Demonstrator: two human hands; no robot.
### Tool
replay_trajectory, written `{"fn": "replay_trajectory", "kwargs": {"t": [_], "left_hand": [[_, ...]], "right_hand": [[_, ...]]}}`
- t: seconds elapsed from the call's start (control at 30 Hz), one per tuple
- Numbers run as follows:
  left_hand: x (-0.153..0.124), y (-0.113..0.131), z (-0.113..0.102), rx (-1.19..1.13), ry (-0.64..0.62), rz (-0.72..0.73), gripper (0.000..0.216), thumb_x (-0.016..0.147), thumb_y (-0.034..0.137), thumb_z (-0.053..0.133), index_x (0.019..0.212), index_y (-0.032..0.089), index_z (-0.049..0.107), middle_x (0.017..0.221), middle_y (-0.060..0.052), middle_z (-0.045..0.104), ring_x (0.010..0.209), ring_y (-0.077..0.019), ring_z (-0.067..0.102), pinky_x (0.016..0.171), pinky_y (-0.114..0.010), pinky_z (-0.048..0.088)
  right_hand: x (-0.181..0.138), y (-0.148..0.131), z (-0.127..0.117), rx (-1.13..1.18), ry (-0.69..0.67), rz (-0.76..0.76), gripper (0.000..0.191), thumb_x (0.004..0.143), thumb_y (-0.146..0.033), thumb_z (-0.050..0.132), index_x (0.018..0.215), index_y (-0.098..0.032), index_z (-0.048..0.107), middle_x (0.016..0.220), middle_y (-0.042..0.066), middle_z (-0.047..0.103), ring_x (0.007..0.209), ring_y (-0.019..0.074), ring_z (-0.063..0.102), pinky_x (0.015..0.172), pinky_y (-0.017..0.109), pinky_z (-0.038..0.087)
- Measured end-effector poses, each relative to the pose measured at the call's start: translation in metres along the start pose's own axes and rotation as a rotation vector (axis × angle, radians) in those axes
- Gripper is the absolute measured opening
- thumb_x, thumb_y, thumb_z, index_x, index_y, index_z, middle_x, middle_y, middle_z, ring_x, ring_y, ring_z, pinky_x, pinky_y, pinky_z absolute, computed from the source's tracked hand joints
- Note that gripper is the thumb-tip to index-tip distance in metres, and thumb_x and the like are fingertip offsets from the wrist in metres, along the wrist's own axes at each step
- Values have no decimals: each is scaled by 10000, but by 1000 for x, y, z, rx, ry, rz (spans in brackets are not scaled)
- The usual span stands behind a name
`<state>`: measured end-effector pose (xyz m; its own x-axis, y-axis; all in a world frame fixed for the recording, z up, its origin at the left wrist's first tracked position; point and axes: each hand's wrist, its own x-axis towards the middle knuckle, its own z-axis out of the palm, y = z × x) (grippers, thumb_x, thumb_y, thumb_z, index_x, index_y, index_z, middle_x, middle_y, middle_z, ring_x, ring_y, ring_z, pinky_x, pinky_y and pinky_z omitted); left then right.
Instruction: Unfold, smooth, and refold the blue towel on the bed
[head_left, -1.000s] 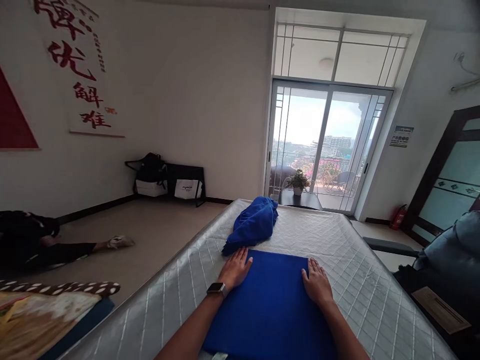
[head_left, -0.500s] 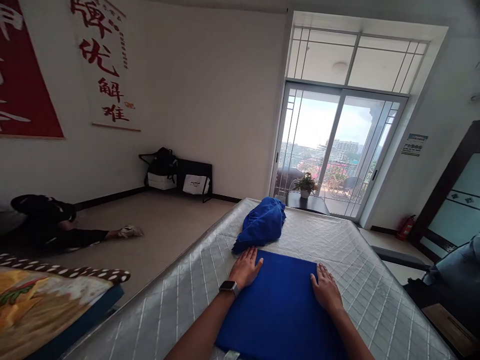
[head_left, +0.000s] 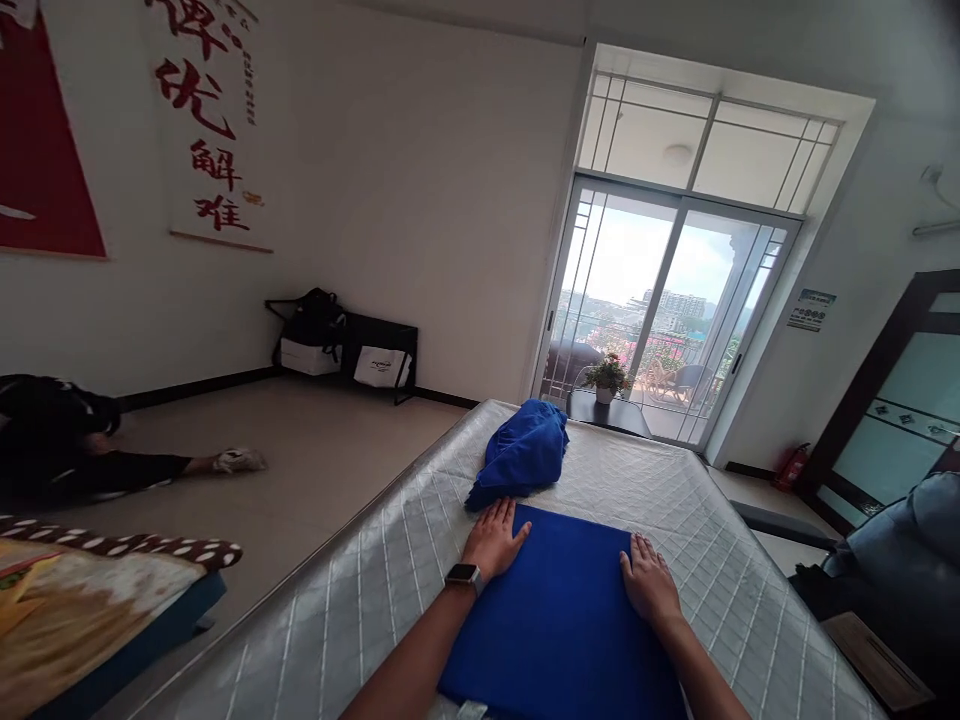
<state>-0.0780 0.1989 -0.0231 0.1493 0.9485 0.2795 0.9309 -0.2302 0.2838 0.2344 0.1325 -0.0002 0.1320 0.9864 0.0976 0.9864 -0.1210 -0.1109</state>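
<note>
A flat blue folded cloth point(head_left: 559, 610) lies on the silver quilted table cover point(head_left: 360, 600), with a small pale tag at its near edge. My left hand point(head_left: 491, 540), a watch on its wrist, rests flat on the cloth's far left corner with fingers stretched out. On the far right corner lies my right hand point(head_left: 651, 580), also flat, thumb apart from the fingers. Just beyond my left hand sits a crumpled blue cloth point(head_left: 525, 450), heaped up and touched by neither hand as far as I can see.
On the floor at left sits a person in dark clothes point(head_left: 67, 440). A bed with a patterned cover point(head_left: 90, 610) stands nearer. Past the table's far end are a potted plant point(head_left: 606, 378) and sliding glass doors point(head_left: 667, 310). A dark sofa point(head_left: 900, 550) is at right.
The camera view has tilted and turned slightly. Both hands stay flat at the same corners of the folded cloth, and the crumpled cloth has not moved.
</note>
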Motion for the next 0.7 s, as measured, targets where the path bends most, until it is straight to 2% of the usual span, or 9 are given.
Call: {"fn": "replay_trajectory", "kwargs": {"t": [0.27, 0.43, 0.6, 0.7], "left_hand": [[1, -1, 2, -4, 13, 3, 778, 963, 605, 205, 1481, 51, 378, 1564, -179, 362, 1459, -291, 305, 1191, -441, 197], [-1, 0, 1, 22, 26, 12, 748, 964, 601, 214, 1466, 84, 413, 1547, -162, 404, 1445, -281, 337, 1182, -423, 227], [-6, 8, -12, 47, 92, 9, 704, 968, 567, 241, 1428, 90, 477, 1497, -166, 481, 1400, -315, 409, 1154, -454, 298], [-12, 18, -23, 58, 156, 29, 659, 980, 528, 232, 1416, 117, 507, 1487, -154, 497, 1400, -338, 402, 1160, -498, 293]], "right_hand": [[-28, 0, 5, -18, -29, -29, 679, 981, -451, 171, 1543, -78, 242, 1619, 94, 228, 1501, 206, 149, 1203, 398, 176], [-36, -1, 9, 24, -2, -38, 681, 983, -450, 157, 1545, -72, 230, 1624, 91, 211, 1505, 195, 127, 1211, 393, 139], [-37, -3, 3, 56, -12, -31, 678, 977, -452, 180, 1547, -89, 233, 1620, 85, 223, 1504, 185, 130, 1213, 381, 116], [-38, -4, 1, 74, -20, -22, 683, 973, -457, 187, 1548, -91, 235, 1619, 84, 221, 1502, 189, 142, 1213, 379, 109]]}}
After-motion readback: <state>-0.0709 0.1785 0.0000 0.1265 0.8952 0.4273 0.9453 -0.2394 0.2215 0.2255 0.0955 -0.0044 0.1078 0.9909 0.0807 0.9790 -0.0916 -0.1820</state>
